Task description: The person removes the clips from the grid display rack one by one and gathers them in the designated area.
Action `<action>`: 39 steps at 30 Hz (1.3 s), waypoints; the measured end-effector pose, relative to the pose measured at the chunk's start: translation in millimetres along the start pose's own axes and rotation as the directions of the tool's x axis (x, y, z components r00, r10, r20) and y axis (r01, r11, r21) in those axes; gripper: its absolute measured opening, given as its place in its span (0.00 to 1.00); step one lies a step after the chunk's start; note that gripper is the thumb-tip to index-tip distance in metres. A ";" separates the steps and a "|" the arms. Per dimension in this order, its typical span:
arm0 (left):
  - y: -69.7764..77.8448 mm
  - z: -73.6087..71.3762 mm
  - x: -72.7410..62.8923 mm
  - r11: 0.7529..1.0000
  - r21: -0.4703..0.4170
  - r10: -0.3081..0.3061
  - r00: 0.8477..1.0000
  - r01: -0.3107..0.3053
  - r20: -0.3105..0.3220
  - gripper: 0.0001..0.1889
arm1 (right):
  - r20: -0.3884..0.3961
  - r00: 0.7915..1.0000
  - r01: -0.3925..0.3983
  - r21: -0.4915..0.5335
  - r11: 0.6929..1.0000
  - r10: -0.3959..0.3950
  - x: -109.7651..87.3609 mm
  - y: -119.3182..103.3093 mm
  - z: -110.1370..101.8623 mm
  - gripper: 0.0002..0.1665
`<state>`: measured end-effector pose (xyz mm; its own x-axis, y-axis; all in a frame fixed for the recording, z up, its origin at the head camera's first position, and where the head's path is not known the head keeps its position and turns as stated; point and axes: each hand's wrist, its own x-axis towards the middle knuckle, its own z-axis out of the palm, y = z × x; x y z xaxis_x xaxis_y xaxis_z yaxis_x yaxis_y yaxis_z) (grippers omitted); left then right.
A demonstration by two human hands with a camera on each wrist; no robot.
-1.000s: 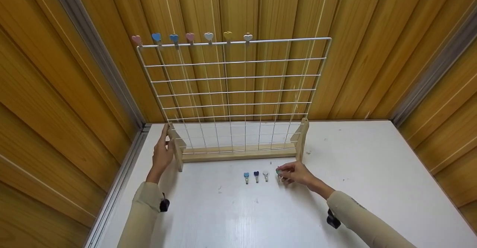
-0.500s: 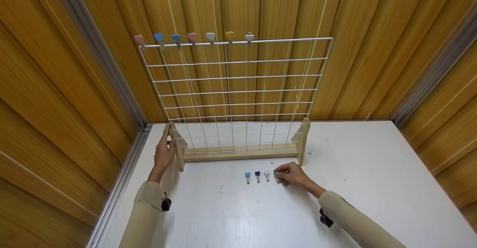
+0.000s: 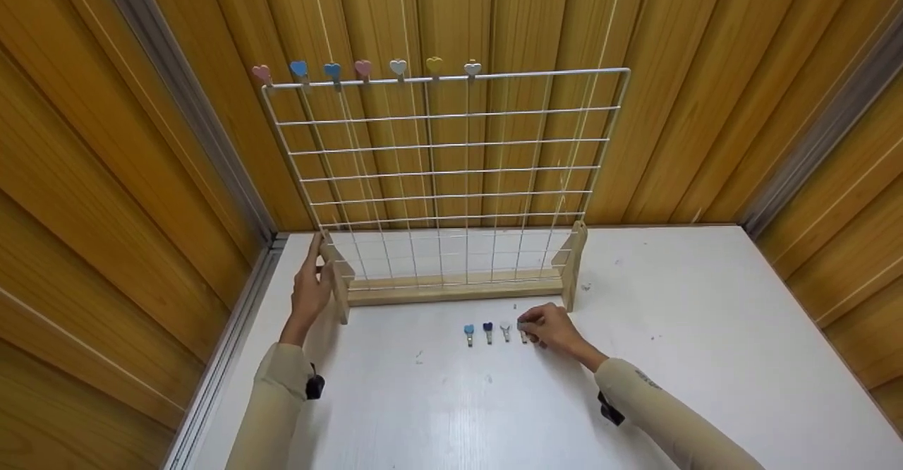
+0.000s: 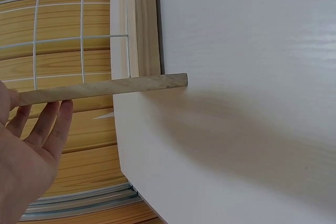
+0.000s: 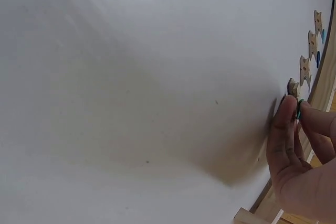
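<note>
A white wire grid stands on a wooden base [image 3: 458, 292], with several heart-topped mini clothespins along its top bar, including a yellow one [image 3: 434, 65]. My left hand [image 3: 308, 293] touches the outer side of the stand's left wooden leg [image 4: 105, 87] with fairly straight fingers. On the table, my right hand [image 3: 554, 327] pinches a clothespin with a green heart [image 5: 299, 109] between thumb and fingers; the hand partly covers it. Left of that hand lie a light blue clothespin [image 3: 469, 334], a dark purple one [image 3: 488, 332] and a white one [image 3: 506, 331], in a row.
The stand's right wooden leg [image 3: 575, 265] rises just behind my right hand. The white table [image 3: 437, 413] backs onto a wood-look wall [image 3: 677, 103]. Metal rails [image 3: 233, 329] run along the table's left side.
My right hand has shifted slightly left with the green clothespin, bringing it closer to the white one. My left hand stays at the stand's left leg.
</note>
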<state>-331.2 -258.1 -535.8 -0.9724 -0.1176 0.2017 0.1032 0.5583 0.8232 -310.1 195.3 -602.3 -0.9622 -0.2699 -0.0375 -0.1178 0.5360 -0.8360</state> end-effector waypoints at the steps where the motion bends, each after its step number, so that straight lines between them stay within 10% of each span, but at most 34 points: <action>1: -0.1 0.4 -0.4 1.000 0.001 0.000 1.000 0.000 0.001 0.35 | -0.005 1.000 0.000 -0.011 1.000 0.000 -0.1 0.2 0.3 0.09; 21: -0.1 1.8 -0.2 1.000 0.024 -0.016 1.000 0.016 0.012 0.35 | -0.044 0.993 0.100 -0.139 0.985 -0.107 4.0 -35.3 -50.7 0.12; 32: -0.2 -1.7 1.5 0.999 0.031 -0.032 0.999 0.031 0.017 0.35 | -0.060 0.973 0.210 -0.190 0.959 -0.225 19.1 -150.6 -101.4 0.14; 39: -1.6 -0.9 1.7 1.000 0.015 -0.023 1.000 0.022 0.014 0.35 | -0.146 0.902 0.382 -0.165 0.909 -0.405 24.3 -235.9 -127.8 0.13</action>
<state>-332.8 -260.0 -536.3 -0.9773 -0.1187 0.1756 0.0783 0.5678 0.8194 -337.1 164.6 -336.0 -0.8563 -0.3439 0.3852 -0.5151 0.5160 -0.6844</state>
